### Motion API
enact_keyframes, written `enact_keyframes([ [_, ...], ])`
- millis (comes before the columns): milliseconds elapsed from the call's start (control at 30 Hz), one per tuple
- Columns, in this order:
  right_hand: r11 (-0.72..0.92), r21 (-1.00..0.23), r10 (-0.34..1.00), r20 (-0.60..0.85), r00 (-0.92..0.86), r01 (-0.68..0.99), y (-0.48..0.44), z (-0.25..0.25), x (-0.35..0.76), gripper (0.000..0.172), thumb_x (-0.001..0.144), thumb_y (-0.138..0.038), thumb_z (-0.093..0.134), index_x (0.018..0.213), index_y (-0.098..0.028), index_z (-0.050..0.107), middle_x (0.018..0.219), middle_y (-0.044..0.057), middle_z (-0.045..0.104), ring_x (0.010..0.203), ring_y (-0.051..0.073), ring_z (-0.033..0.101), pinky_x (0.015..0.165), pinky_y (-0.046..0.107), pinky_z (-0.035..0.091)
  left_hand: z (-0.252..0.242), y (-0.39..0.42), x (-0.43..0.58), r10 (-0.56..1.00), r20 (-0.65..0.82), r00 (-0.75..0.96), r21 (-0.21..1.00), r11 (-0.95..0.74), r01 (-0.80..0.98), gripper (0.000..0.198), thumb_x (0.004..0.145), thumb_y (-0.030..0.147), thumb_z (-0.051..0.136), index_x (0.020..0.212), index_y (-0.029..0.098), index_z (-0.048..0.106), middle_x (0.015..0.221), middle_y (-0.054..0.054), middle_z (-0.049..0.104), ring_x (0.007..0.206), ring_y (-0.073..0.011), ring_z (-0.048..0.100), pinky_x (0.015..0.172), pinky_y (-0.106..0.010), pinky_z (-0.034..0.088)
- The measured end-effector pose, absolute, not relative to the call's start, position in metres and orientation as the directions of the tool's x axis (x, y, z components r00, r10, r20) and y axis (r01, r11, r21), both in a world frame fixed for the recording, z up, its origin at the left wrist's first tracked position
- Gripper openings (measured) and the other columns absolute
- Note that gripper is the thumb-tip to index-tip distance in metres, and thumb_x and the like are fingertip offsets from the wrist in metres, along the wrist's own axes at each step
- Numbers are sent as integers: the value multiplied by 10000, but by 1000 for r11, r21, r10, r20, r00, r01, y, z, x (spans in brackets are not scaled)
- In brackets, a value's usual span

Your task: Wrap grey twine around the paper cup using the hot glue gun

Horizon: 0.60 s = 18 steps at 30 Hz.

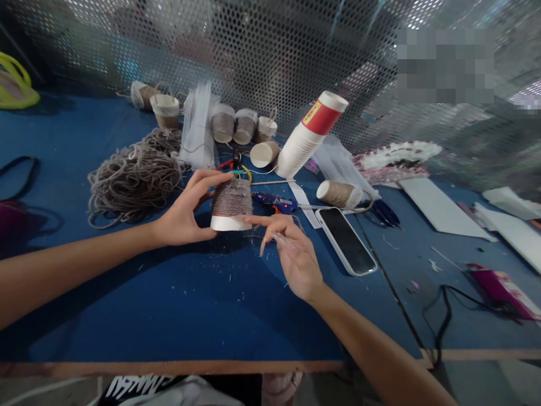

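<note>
An upside-down paper cup (231, 204), wrapped in grey-brown cord with a bare white rim at the bottom, is gripped by my left hand (181, 211), thumb low on the rim and fingers at the top. My right hand (296, 254) has its index finger stretched out against the cup's lower right, where cord meets rim. Its other fingers are loosely bent and apart. Just behind the cup are a blue hot glue gun (275, 202) and a thin stick (270, 182). A big tangle of grey cord (135, 175) lies to the left.
A leaning stack of paper cups (302, 141) rises behind. Several cord-wrapped cups stand near white netting (198, 127). At right lie a phone (347, 241), another wrapped cup (336, 193), white card pieces (442, 206) and a purple pouch (502, 290). A perforated metal screen (253, 51) borders the blue table.
</note>
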State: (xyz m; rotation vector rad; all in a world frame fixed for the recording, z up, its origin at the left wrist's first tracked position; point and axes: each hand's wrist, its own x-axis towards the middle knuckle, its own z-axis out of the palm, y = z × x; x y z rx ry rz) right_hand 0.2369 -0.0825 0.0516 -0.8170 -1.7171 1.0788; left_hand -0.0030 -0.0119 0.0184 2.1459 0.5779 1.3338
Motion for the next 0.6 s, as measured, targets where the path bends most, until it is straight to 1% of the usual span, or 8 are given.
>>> enact_keyframes([
  [100,433,-901,883,421,-207,12,-80,51,234,316,956,-450,483,734,-261,605,974,35,758,961,247,659,842,435,493,18,-11,-3,607,679,414,639,-765,74,827,724,202,776,1474,284,439,1339,-132,472,1304,-317,520,1022,-436,577],
  [167,480,-877,875,481,-56,-25,-77,49,234,304,944,-388,499,689,-253,597,878,23,742,846,217,672,741,389,491,18,-11,-3,606,679,414,626,-773,104,829,723,197,771,1475,282,434,1338,-134,482,1299,-316,520,1017,-437,575],
  [233,513,-857,858,513,16,-47,-76,48,234,281,939,-357,499,701,-251,607,873,13,730,817,201,674,694,368,477,18,-10,-4,601,684,414,605,-784,140,840,714,194,772,1477,279,432,1336,-133,495,1295,-319,518,1050,-467,548],
  [300,518,-855,854,517,-52,10,-77,48,236,285,955,-368,480,728,-258,614,950,15,744,888,213,658,737,385,475,17,-10,-5,592,697,404,578,-798,172,844,704,206,777,1474,276,439,1336,-132,510,1285,-327,518,1086,-504,510],
  [400,526,-824,837,461,-294,208,-81,53,237,331,990,-406,431,740,-266,596,1111,10,760,1010,243,582,897,459,433,17,-9,-6,591,709,385,543,-806,236,826,711,231,767,1470,272,443,1337,-132,527,1262,-333,520,1092,-539,484],
  [467,563,-771,801,423,-424,296,-84,57,236,336,1002,-414,410,753,-268,582,1191,-7,749,1030,245,548,951,483,390,18,-10,-6,592,704,391,523,-806,277,818,724,240,754,1475,270,432,1337,-132,534,1248,-332,524,1081,-548,475],
  [533,584,-739,779,394,-488,335,-86,61,234,317,1007,-404,399,779,-269,574,1267,-22,724,1034,240,543,960,488,374,19,-11,-6,579,704,412,496,-816,298,813,730,236,741,1478,267,425,1335,-130,544,1235,-329,532,1074,-544,462],
  [600,574,-735,787,374,-491,360,-86,63,233,293,1006,-388,397,798,-272,568,1309,-29,706,1042,240,548,964,493,368,21,-13,-5,561,710,426,470,-827,308,801,732,222,731,1473,266,432,1324,-125,560,1226,-326,541,1066,-530,455],
])
